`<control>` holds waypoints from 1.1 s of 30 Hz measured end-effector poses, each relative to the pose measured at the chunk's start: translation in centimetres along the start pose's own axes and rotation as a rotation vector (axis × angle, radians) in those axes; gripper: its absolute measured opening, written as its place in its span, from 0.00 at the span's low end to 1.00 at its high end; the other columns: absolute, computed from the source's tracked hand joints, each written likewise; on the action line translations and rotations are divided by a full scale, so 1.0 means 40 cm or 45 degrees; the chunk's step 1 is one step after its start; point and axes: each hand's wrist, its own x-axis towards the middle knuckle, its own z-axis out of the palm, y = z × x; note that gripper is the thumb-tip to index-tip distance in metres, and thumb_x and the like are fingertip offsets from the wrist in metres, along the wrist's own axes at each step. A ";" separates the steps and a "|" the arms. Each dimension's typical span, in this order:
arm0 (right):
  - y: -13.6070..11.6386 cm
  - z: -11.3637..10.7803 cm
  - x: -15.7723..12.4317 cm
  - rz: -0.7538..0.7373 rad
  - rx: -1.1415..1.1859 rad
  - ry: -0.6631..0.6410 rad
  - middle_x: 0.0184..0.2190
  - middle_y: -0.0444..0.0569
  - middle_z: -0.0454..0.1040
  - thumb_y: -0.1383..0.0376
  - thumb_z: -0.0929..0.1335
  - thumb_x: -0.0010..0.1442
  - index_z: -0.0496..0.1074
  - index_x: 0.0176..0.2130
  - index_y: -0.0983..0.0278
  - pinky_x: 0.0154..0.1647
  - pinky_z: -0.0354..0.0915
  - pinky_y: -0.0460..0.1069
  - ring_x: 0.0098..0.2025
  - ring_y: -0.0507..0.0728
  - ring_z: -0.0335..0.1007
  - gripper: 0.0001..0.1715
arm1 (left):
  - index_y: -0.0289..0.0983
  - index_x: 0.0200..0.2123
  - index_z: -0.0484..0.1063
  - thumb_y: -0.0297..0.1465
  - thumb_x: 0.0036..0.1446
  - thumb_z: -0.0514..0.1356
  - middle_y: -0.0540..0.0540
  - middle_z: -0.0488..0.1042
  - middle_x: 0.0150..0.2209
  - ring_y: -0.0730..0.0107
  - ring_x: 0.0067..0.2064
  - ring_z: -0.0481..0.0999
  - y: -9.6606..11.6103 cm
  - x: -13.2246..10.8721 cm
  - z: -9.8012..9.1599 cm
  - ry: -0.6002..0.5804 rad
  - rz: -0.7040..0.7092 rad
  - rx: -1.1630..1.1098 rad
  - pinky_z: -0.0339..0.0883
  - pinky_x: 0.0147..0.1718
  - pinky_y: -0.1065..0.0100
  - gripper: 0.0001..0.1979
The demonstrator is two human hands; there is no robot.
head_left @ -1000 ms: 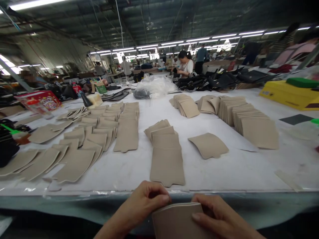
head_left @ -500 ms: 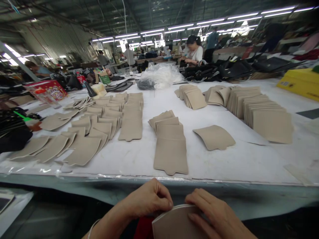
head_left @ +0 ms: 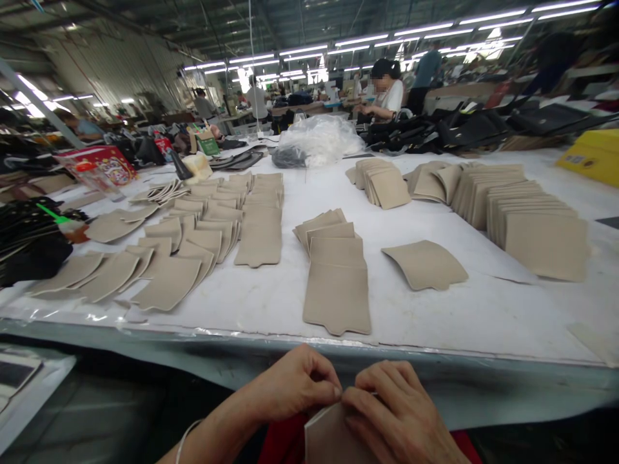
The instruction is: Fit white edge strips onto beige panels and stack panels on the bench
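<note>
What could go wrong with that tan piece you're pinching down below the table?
The left hand and right hand pinch the tan piece only at its top edge, out past the table, so it might slip from the fingertips and drop. The front sheet of the middle row lies close to the table's near edge, so a hand coming up could nudge it off.
</note>
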 end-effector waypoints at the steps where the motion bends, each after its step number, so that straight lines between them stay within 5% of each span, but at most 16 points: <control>1: 0.000 0.000 -0.002 0.004 0.008 0.003 0.33 0.47 0.73 0.72 0.64 0.63 0.72 0.37 0.61 0.39 0.53 0.53 0.36 0.58 0.64 0.09 | 0.32 0.25 0.74 0.31 0.46 0.60 0.56 0.59 0.18 0.80 0.21 0.52 0.000 0.000 0.000 0.006 0.006 0.008 0.44 0.20 0.73 0.07; 10: -0.003 0.017 -0.015 0.026 0.008 -0.016 0.33 0.47 0.72 0.72 0.63 0.65 0.71 0.39 0.62 0.41 0.53 0.54 0.37 0.58 0.64 0.08 | 0.32 0.25 0.74 0.31 0.47 0.58 0.56 0.58 0.18 0.79 0.22 0.51 0.000 0.003 0.002 0.020 0.048 0.109 0.44 0.20 0.72 0.08; 19: 0.002 0.020 0.011 -0.068 -0.022 -0.016 0.27 0.44 0.69 0.73 0.62 0.65 0.67 0.29 0.62 0.35 0.51 0.53 0.31 0.56 0.61 0.13 | 0.32 0.22 0.73 0.26 0.40 0.54 0.54 0.64 0.20 0.76 0.25 0.59 -0.030 0.010 0.034 0.117 0.137 0.305 0.49 0.22 0.72 0.08; 27: 0.015 0.007 0.010 -0.163 0.009 0.007 0.29 0.44 0.70 0.70 0.60 0.70 0.68 0.32 0.64 0.38 0.54 0.52 0.33 0.55 0.63 0.14 | 0.32 0.24 0.74 0.27 0.42 0.54 0.54 0.63 0.21 0.76 0.25 0.58 -0.012 0.000 0.027 0.124 0.155 0.343 0.50 0.22 0.74 0.09; 33: 0.015 0.029 0.004 -0.125 -0.001 -0.093 0.30 0.45 0.69 0.73 0.63 0.64 0.66 0.30 0.62 0.34 0.52 0.52 0.32 0.56 0.61 0.11 | 0.34 0.20 0.69 0.26 0.41 0.53 0.54 0.62 0.19 0.75 0.24 0.60 0.008 -0.004 0.042 0.171 0.159 0.570 0.48 0.22 0.73 0.06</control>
